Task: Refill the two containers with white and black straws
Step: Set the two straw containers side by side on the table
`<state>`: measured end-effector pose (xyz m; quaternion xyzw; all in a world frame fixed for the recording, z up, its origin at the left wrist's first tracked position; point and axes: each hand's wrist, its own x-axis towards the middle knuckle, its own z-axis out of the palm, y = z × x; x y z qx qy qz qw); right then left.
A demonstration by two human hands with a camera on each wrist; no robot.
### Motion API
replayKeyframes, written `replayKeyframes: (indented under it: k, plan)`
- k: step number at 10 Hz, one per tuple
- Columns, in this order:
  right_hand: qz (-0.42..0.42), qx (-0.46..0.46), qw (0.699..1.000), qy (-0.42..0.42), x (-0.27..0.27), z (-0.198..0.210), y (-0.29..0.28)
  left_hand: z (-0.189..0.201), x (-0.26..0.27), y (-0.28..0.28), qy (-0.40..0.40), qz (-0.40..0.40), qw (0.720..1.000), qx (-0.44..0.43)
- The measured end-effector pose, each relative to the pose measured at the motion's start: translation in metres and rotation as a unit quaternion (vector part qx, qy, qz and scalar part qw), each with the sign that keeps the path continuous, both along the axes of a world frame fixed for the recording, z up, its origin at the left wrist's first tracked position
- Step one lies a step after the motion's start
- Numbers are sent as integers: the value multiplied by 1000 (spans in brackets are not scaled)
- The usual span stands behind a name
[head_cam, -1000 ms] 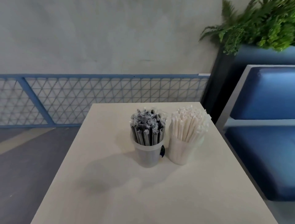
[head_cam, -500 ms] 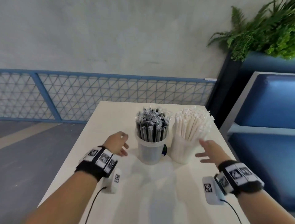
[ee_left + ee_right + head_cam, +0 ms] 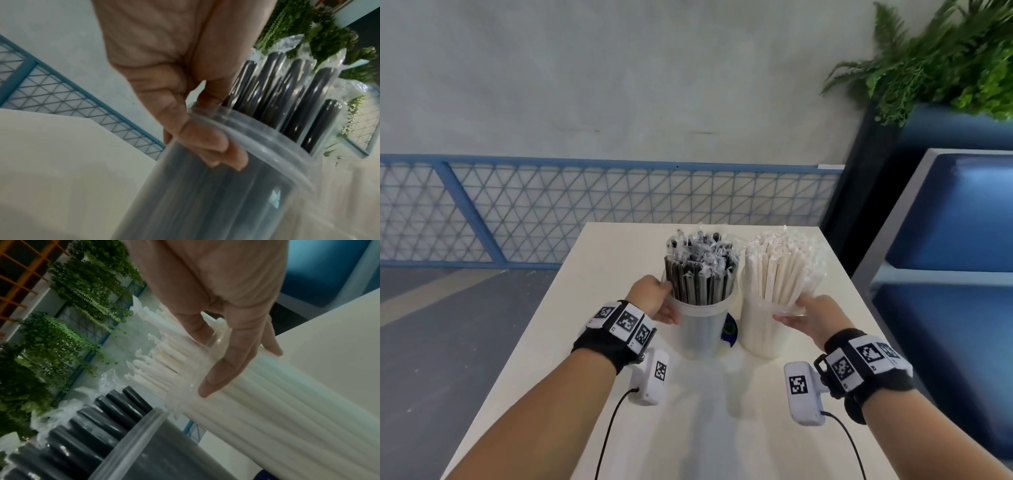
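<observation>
Two clear plastic containers stand side by side on the cream table (image 3: 619,359). The left container (image 3: 700,332) is packed with wrapped black straws (image 3: 702,274); the right container (image 3: 758,335) is packed with white straws (image 3: 780,270). My left hand (image 3: 666,303) grips the left container at its rim. In the left wrist view, the fingers (image 3: 216,146) curl on the container wall (image 3: 205,203) below the black straws (image 3: 308,97). My right hand (image 3: 796,310) pinches the right container's rim. The right wrist view shows the thumb among the white straws (image 3: 164,369) and the fingers (image 3: 226,366) on the outside.
A small dark blue round object (image 3: 730,331) lies between the containers. A blue mesh railing (image 3: 551,212) runs behind the table, a blue cushioned bench (image 3: 955,222) stands to the right, and a fern planter (image 3: 945,58) hangs above it. The table edges drop off on both sides.
One second ago no hands were in view. Half a second ago both came in open beside the containers; now each has closed on its container's rim.
</observation>
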<state>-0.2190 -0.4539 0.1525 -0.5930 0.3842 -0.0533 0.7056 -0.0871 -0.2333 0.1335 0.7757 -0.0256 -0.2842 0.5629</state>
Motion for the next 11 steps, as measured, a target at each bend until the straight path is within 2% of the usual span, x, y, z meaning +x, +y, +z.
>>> replayKeyframes:
  k: [1,2,3,6,9,10,11]
  plan:
    - [-21,112,993,-27,30,-6,-11,10,24,-3,-15,18,1000,-17]
    - [-10,148,987,-57,55,-6,-14,20,52,-7,-29,47,998,-22]
    - [-35,86,992,-82,89,-6,-13,23,79,-12,-35,82,996,-26]
    - [-14,67,996,-66,168,-17,-15,5,128,-25,-9,156,987,-38]
    - [-5,58,996,-72,171,-36,-19,-17,132,-16,14,149,988,-33]
    - [22,31,998,-56,155,-35,-18,-21,125,-7,-9,138,990,-21]
    - [88,19,996,-23,122,-42,-11,-41,97,5,-13,81,996,15]
